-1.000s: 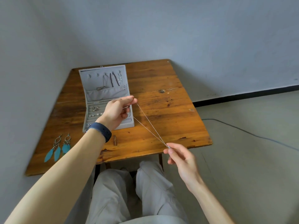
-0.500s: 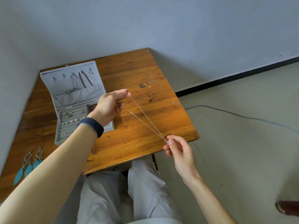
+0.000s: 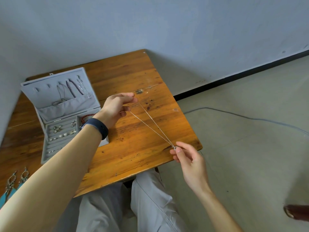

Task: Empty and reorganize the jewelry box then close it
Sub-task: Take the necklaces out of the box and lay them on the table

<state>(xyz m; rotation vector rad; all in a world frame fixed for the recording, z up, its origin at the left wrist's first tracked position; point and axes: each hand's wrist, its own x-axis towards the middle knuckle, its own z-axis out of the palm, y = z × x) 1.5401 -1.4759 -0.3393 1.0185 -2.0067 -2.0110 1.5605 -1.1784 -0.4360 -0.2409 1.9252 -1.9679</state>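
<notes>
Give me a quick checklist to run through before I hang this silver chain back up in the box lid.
1. Chain held at both ends, by left hand and right hand: ok.
2. Strands stretched straight, no tangle showing: ok.
3. Jewelry box lid open: ok.
4. Spare hooks at the lid's left side: ok, two look bare.
5. Clasp fastened: cannot tell, too small.
6. Table bare under the chain, if you need to set it down: ok.
</notes>
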